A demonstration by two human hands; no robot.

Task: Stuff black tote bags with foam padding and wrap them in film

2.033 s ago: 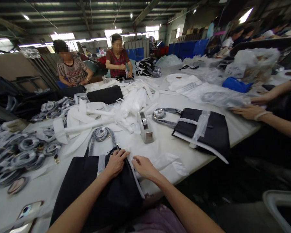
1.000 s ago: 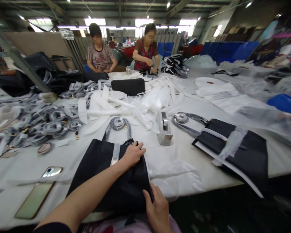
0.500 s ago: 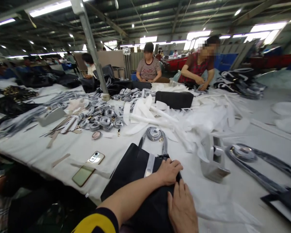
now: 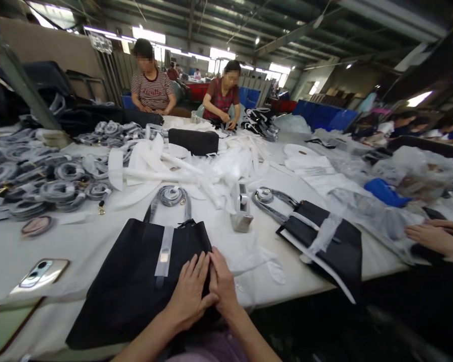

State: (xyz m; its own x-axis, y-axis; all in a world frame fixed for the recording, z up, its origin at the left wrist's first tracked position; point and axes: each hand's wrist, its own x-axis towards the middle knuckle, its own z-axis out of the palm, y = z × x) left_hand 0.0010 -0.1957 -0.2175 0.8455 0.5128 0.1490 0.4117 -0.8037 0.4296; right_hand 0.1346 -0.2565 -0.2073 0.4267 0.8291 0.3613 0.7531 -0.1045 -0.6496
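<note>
Black bags on the surface [image 4: 98, 231]: three, namely near bag [image 4: 136, 281] at lower centre, right bag [image 4: 326, 246], and far bag [image 4: 194, 142] at upper centre. One tape dispenser [image 4: 241, 213]. Phones, lower left: two, upper phone [image 4: 40, 274] and lower phone [image 4: 0, 327]. Seated at top: two, striped-shirt person [image 4: 151, 90] and red-shirt person [image 4: 221, 98]. Own hands: two, left hand [image 4: 191, 291] and right hand [image 4: 222, 284]. The coiled straps [image 4: 60, 188] at left: too many to count.
</note>
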